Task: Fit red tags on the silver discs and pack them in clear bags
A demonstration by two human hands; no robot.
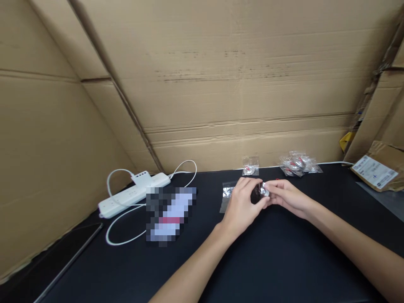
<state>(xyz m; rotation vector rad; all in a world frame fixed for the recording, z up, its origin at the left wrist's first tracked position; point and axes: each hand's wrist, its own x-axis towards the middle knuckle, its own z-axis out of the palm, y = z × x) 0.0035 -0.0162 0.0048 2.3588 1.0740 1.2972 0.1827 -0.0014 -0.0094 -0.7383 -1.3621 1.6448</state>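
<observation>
My left hand (242,203) and my right hand (288,196) meet over the black table (284,261), fingers pinched together on a small shiny round item (264,191) held between them. Clear plastic of a small bag (226,194) lies flat just left of my left hand. One single bagged round piece (250,167) rests by the cardboard wall behind my hands. A pile of several similar bagged pieces (298,163) lies to the right of it.
A white power strip (134,194) with a charger and looping white cable sits at the left. A blurred-out flat object (170,214) lies beside it. Cardboard walls (221,84) enclose the table; a labelled cardboard package (377,170) is at far right. A dark tablet-like slab (69,248) lies at front left.
</observation>
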